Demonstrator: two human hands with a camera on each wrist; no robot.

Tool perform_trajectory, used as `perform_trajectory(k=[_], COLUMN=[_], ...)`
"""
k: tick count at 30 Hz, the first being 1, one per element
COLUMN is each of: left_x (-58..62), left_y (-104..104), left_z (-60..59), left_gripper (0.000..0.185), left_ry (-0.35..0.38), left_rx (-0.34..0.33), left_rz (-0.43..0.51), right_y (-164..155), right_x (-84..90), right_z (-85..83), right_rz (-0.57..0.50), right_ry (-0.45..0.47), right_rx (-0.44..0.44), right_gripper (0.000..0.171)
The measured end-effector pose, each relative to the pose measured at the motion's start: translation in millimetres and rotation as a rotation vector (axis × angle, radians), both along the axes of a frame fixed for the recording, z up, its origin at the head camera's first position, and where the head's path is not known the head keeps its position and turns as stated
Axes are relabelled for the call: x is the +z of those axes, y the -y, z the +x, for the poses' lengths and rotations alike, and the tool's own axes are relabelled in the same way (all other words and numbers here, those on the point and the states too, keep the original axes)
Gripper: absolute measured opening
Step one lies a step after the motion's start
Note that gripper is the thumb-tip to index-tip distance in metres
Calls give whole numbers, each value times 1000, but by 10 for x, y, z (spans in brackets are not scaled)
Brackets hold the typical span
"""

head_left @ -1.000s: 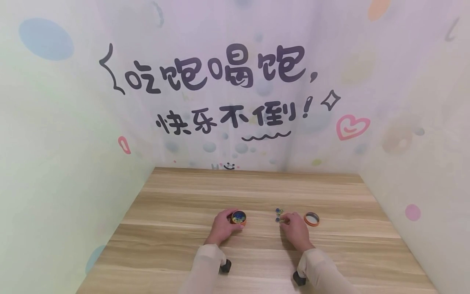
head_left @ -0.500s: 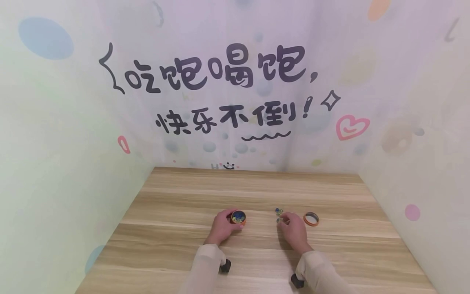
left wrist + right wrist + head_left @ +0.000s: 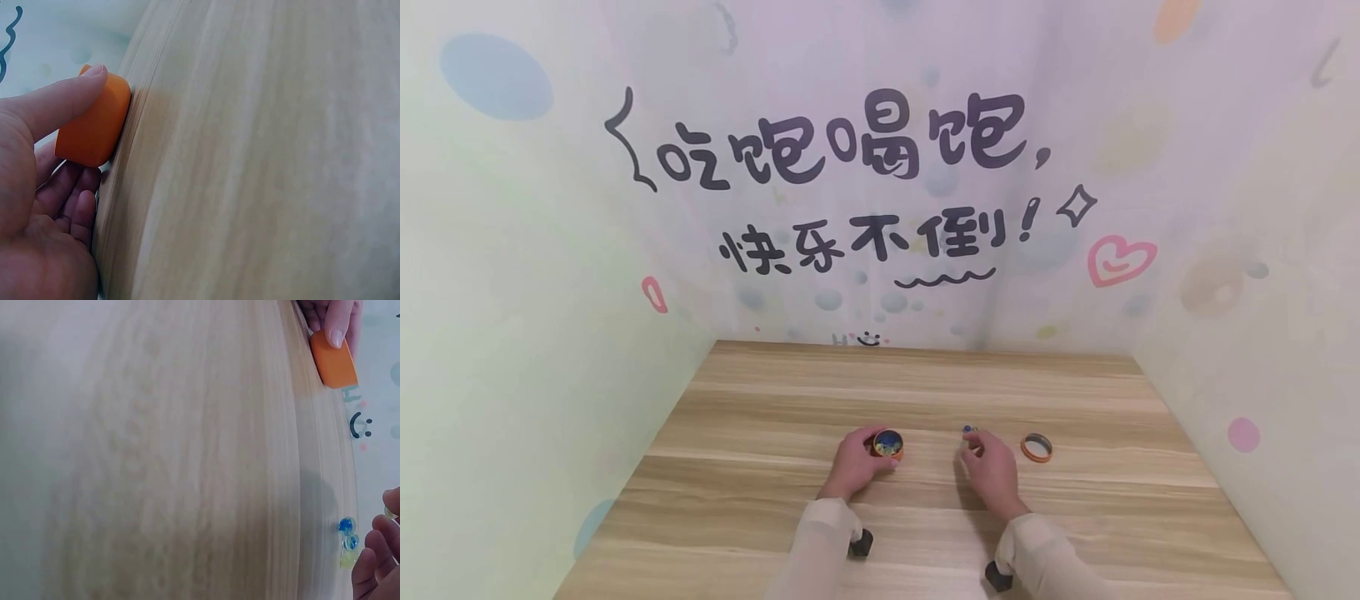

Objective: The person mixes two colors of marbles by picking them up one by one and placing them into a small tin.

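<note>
Gripping the smooth, round orange tub (image 3: 100,128) of glassy marbles (image 3: 888,445) on the wood-grained table (image 3: 925,383) with the left hand (image 3: 852,463), pinching one pale, shiny ball (image 3: 390,512) with the right hand (image 3: 994,473) near three translucent spheres (image 3: 351,542) (spotting a circular orange-rimmed lid (image 3: 1037,459) nearby).

We list: marbles (image 3: 351,542), clear, glossy, glass-like; cup (image 3: 102,130), smooth orange plastic-look; table (image 3: 760,467), smooth wood-grain; sleeves (image 3: 824,542), matt cloth.

Diffuse light brightens the head view, with faint shadows and pale glare on the surface (image 3: 925,392), while both wrist views look dimmer, softly blurred and bowed.
</note>
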State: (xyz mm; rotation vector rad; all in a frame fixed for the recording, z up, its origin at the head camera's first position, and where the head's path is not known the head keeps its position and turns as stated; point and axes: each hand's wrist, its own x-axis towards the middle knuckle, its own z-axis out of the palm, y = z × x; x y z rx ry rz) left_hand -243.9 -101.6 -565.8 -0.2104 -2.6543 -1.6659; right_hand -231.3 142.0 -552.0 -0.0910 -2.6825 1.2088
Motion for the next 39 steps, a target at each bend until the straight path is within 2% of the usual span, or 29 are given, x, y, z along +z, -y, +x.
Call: perform_trajectory(k=[6,16,27,39], left_x=[3,-5,17,-25], left_y=[-4,-2,-4,-5], left_z=[2,-3,14,-48], left_gripper=[61,61,62,57], left_ry=[3,2,0,-46], left_rx=[3,1,5,11], left_rz=[-3,1,-19,-21], right_y=[110,299,557,812], right_x=[21,-50,-80,-78], right_z=[45,54,115,82], right_rz=[-44,-108,-275,-314], right_ry=[-70,-148,-80,-66], right_rx=[36,92,138,164], right_gripper=[20,19,19,19])
